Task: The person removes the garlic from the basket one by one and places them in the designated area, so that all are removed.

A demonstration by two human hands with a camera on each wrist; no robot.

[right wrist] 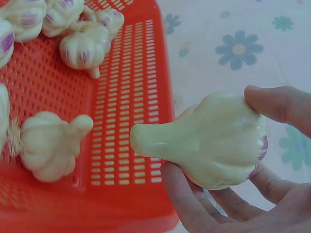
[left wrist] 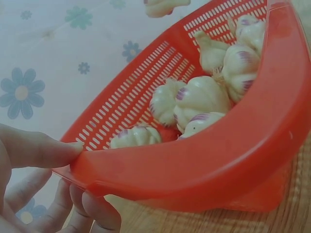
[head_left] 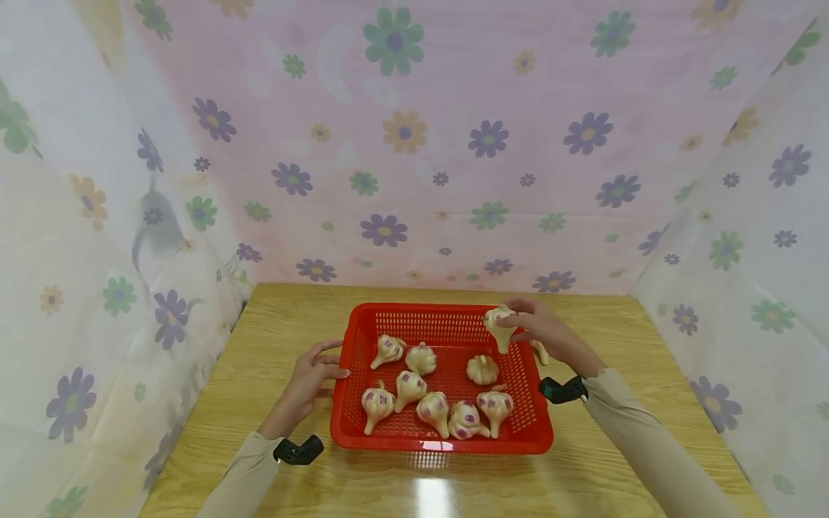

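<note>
"Three walls of flowered cloth (head_left: 401, 93) round a wood table (head_left: 285, 316). Next size down?"

"Red basket (head_left: 492, 444), mid-table. Taken as the dial, 12 at its far side in the head view."

"Hands?"

"Left hand (head_left: 307, 379) at 9. Left wrist view: thumb on top of the rim, fingers bent underneath, rim pinched between. Right hand (head_left: 550, 332) at 2: thumb on one side of a bulb (head_left: 499, 325), fingers on the other, spread just as wide as its fat body."

"Where is that bulb?"

"At the basket's far corner, between 1 and 2. Right wrist view: it lies across the line of the rim, neck (right wrist: 150, 141) toward 9. Height over the rim: cannot tell."

"Other bulbs?"

"Eight counted, all in the basket. One lone bulb (head_left: 482, 370) just off centre toward 3; seven strung from 10 down through 6 to 4. Also a pale piece (head_left: 540, 352) just outside the wall near 3, partly hidden; cannot say what."

"How best to do this step?"

"Judgement only: one hand steadies, one handles a single bulb. Pinch the rim firmly, as the basket looks light and may slide. Hold the bulb by its body, lightly; smooth skin may turn. Neck clear of the rim, where it could catch."
</note>
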